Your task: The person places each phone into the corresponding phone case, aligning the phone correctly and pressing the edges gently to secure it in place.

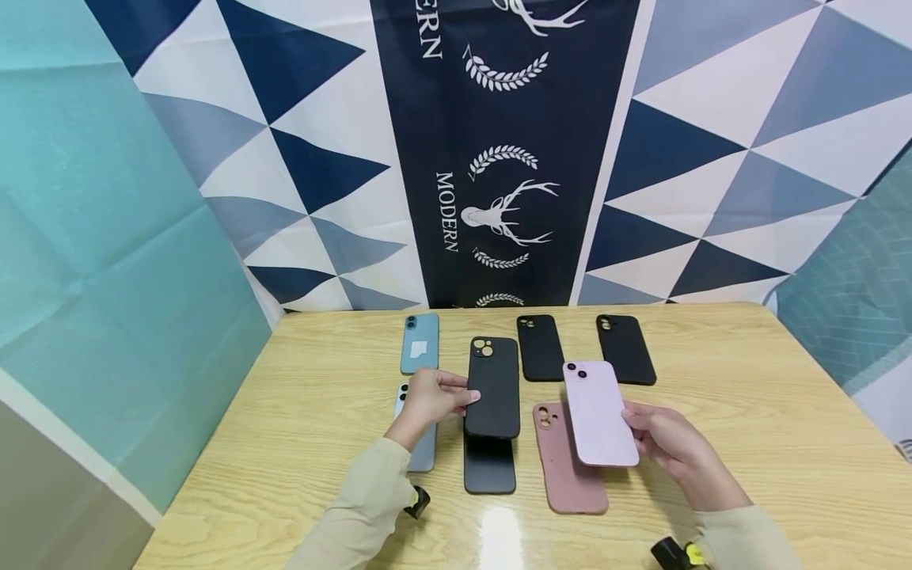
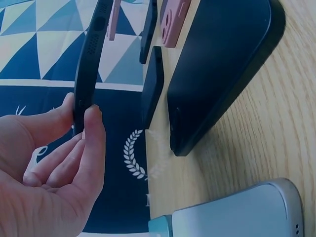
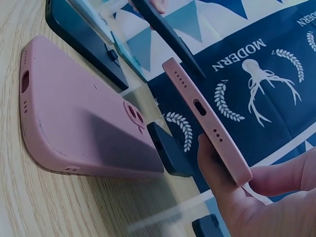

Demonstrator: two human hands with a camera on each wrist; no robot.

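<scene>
My left hand (image 1: 431, 400) pinches a black phone case (image 1: 493, 392) by its left edge, thumb on one face. Camera cut-outs show at the case's top, and the left wrist view gives its thin edge. Raised over a black phone (image 1: 488, 469), the case hides that phone's upper part in the head view. With my right hand (image 1: 673, 447) I hold a pale pink phone (image 1: 601, 416) by its right edge, back side up. Its port and small holes appear in the right wrist view. Below it a dusty pink case (image 3: 74, 108) lies on the table, partly covered in the head view.
Left of the black phone lies a pale blue phone (image 1: 423, 453), partly behind my left hand. A blue phone (image 1: 420, 328) with a white sticker is farther back. Two black cases (image 1: 541, 350) lie near the back edge of the wooden table (image 1: 741, 388), before a patterned cloth (image 1: 499, 269).
</scene>
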